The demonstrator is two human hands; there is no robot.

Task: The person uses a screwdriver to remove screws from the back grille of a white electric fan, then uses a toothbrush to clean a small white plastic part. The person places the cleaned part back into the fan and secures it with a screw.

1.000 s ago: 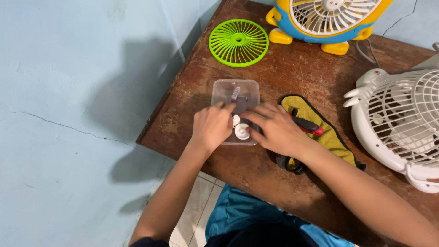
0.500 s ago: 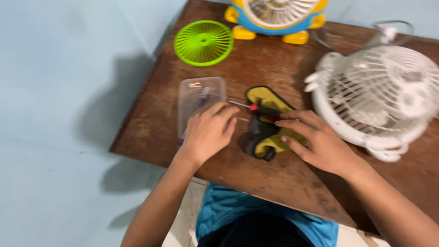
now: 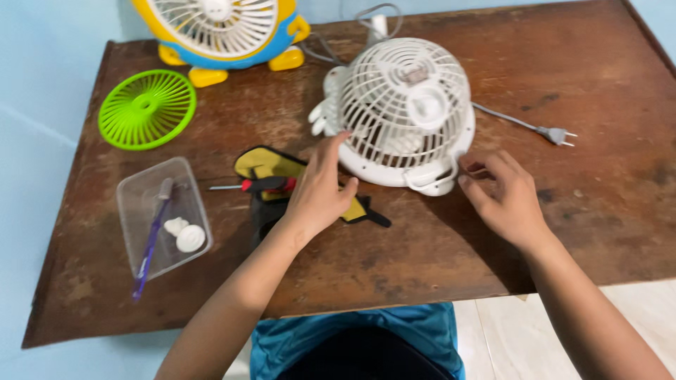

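A small white fan [image 3: 405,112] lies on its back on the brown wooden table [image 3: 577,211], grille facing up. My left hand [image 3: 318,188] reaches to its left rim, fingertips touching the grille edge, holding nothing. My right hand [image 3: 503,197] is at the fan's lower right rim, fingers spread and empty. Under my left hand lies a yellow and black tool pouch [image 3: 271,176] with a red-handled screwdriver [image 3: 246,186] on it.
A clear plastic tray [image 3: 137,204] at the left holds white round parts [image 3: 184,233] and a purple-handled tool [image 3: 151,243]. A green fan grille [image 3: 146,109] lies at the back left, beside a yellow and blue fan [image 3: 222,32]. The white fan's plug [image 3: 556,134] lies at the right.
Both hands left the plastic tray and pouch and moved right to the white fan. The view swung right, bringing the white fan to the middle.
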